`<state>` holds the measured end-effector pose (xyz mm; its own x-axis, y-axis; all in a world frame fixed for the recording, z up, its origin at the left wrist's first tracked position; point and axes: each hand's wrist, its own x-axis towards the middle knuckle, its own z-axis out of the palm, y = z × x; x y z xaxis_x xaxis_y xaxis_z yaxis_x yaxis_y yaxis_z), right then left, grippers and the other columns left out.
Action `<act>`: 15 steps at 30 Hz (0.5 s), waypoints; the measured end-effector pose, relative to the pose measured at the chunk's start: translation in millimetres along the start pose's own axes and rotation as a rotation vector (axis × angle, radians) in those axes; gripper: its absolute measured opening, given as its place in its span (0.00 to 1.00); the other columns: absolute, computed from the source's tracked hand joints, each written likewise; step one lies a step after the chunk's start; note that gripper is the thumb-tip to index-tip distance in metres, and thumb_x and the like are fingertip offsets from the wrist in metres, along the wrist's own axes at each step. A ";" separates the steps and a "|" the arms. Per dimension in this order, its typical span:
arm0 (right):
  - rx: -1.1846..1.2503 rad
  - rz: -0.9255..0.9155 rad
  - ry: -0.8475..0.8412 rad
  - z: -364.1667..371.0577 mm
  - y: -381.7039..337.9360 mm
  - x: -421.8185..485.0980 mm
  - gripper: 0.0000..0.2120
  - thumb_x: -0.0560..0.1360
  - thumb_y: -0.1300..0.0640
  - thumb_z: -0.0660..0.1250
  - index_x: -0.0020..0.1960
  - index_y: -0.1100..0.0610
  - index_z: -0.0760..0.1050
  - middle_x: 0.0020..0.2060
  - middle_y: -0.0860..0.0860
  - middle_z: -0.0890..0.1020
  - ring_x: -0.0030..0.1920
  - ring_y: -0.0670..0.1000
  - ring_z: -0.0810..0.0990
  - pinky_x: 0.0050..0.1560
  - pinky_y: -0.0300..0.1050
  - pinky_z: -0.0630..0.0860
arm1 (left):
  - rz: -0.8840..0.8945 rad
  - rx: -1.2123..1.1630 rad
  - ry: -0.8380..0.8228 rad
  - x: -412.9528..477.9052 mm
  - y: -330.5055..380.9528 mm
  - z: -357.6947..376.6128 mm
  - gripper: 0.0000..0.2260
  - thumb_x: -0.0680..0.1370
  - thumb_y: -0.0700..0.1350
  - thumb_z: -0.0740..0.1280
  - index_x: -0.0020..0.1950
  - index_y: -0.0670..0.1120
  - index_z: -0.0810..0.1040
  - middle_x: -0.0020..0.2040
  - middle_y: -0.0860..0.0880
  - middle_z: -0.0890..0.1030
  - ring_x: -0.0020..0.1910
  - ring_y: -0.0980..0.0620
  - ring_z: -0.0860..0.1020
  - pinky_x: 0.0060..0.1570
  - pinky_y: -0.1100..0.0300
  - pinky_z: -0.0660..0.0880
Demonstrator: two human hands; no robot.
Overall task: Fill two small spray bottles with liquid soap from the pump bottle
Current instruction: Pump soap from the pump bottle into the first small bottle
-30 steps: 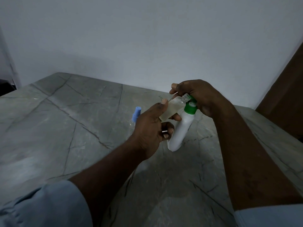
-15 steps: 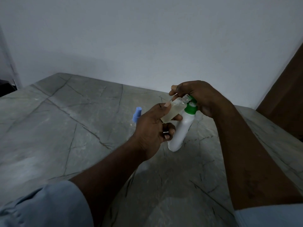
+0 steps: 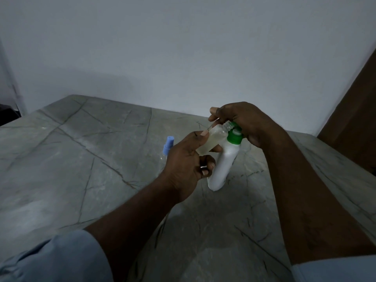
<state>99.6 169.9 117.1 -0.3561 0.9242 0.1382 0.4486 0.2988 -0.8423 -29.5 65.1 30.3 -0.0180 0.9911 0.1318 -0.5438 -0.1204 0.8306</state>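
**A:** What sits furthest left?

**B:** A capped spray bottle [image 3: 168, 146], blue top on. It stands on the tabletop [image 3: 81, 159] just behind the left wrist, and nothing touches it. I can't tell whether it holds soap.

**A:** And the left hand?

**B:** The left hand [image 3: 186, 162] pinches the open spray bottle [image 3: 213, 139] between thumb and fingers. The bottle is tilted so its threaded neck points up and right, close against the green collar of the pump bottle [image 3: 222, 165]. It looks partly full of pale liquid.

**A:** The right hand?

**B:** The right hand [image 3: 243, 121] is curled over the pump head and hides the spout. The white pump bottle leans beneath it, base on the tabletop.

**A:** How should the pumping go?

**B:** I'd set the neck squarely under the spout before pressing. Then press in slow, short strokes so thick soap doesn't string over the threads. Hold the leaning pump bottle steady, and stop below the neck to leave room for the sprayer.
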 end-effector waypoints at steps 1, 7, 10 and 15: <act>-0.010 -0.018 0.006 -1.3 -1.4 -0.4 0.10 0.77 0.52 0.70 0.47 0.57 0.86 0.45 0.52 0.87 0.48 0.55 0.84 0.56 0.55 0.80 | 0.000 0.003 -0.008 -0.1 -0.1 0.0 0.13 0.83 0.47 0.59 0.62 0.43 0.77 0.45 0.44 0.81 0.29 0.51 0.72 0.27 0.63 0.70; -0.019 -0.008 0.014 0.4 -2.4 -2.3 0.10 0.71 0.47 0.71 0.43 0.53 0.87 0.44 0.50 0.87 0.52 0.59 0.84 0.61 0.60 0.79 | -0.002 -0.008 -0.025 0.1 0.0 0.5 0.12 0.83 0.47 0.59 0.61 0.44 0.77 0.44 0.45 0.82 0.29 0.51 0.72 0.27 0.63 0.70; -0.002 0.000 0.017 0.3 -1.4 -0.8 0.08 0.76 0.52 0.71 0.43 0.53 0.87 0.44 0.49 0.88 0.49 0.56 0.84 0.62 0.61 0.78 | -0.004 -0.016 -0.018 0.2 1.1 1.4 0.12 0.83 0.47 0.59 0.61 0.44 0.77 0.43 0.44 0.82 0.28 0.51 0.72 0.27 0.63 0.70; 0.021 0.022 0.005 1.8 -0.5 -1.2 0.08 0.76 0.54 0.70 0.43 0.53 0.87 0.44 0.49 0.88 0.50 0.56 0.84 0.63 0.61 0.77 | -0.006 -0.002 -0.004 -0.1 1.5 1.8 0.12 0.83 0.47 0.59 0.62 0.43 0.76 0.43 0.45 0.82 0.29 0.50 0.72 0.27 0.63 0.70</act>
<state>98.3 168.2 116.4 -0.3421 0.9317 0.1220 0.4387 0.2731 -0.8561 -28.7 64.7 32.5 -0.0110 0.9916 0.1289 -0.5452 -0.1140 0.8305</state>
